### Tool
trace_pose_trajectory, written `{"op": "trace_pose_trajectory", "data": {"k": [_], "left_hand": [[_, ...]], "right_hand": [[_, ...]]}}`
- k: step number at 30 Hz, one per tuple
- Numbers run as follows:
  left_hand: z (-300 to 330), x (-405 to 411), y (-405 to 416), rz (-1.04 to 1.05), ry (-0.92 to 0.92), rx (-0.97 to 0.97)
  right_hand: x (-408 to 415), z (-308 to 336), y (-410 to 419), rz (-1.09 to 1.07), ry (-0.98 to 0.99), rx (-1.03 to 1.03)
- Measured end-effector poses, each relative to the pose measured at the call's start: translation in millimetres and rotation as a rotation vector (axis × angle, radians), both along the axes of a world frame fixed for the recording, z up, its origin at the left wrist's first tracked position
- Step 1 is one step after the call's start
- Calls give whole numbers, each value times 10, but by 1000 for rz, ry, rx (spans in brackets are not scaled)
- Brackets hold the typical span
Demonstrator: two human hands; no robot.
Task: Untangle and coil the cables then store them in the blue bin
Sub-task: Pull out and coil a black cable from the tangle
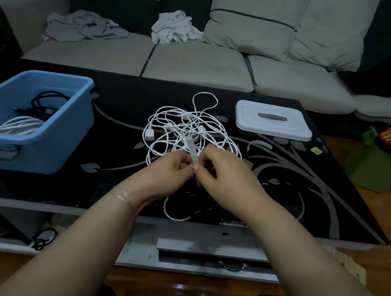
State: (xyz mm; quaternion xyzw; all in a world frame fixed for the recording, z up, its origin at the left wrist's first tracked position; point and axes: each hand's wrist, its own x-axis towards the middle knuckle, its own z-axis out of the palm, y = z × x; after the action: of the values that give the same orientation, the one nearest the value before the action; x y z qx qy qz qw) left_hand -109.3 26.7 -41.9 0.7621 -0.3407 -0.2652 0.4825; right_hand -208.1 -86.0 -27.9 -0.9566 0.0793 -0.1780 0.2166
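Step in hand: untangling. A tangle of white cables lies on the dark worktop, roughly at its middle, between the blue bin on the left and a white lid at the far right. One loose loop of cable trails back toward the near edge, below the wrists.

Both hands meet at the near side of the tangle. The left hand has its fingers curled inward, pinching at the lower end of a flat pale strip that stands up between the two hands. The right hand is likewise curled, thumb and fingertips closed on the same strip. Whether the strip is a cable tie, a connector body or a tab cannot be told from this view.

The bin already holds a white coil and a black cable, so the task is judged partly done, with the white tangle outstanding.

Next move, as judged: free the pinched piece from the surrounding loops, find one end such as the white plug at the left of the tangle, and draw that cable clear. The loops cross many times; pulling hard risks tightening knots, so slack should be fed through gently.
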Motion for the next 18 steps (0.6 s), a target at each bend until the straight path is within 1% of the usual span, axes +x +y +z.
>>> {"op": "trace_pose_trajectory", "data": {"k": [3,5,10,12,14,18], "left_hand": [[-9,-6,5,-14,-24,-4],[2,-27,3,-20,-71,-1],[27,-8,28,7,-352,75],[9,7,21,-2,-431,101],[-21,-4,13,2,-452,91],[-91,-50,26,-1,-424,47]], "right_hand": [[-2,-7,-52,-11,11,65],[-5,-16,-83,-8,16,72],[5,-26,-139,72,-30,-8],[21,-44,-162,86,-31,-16],[28,-69,-188,76,-34,20],[35,-77,-216,50,-39,106]]}}
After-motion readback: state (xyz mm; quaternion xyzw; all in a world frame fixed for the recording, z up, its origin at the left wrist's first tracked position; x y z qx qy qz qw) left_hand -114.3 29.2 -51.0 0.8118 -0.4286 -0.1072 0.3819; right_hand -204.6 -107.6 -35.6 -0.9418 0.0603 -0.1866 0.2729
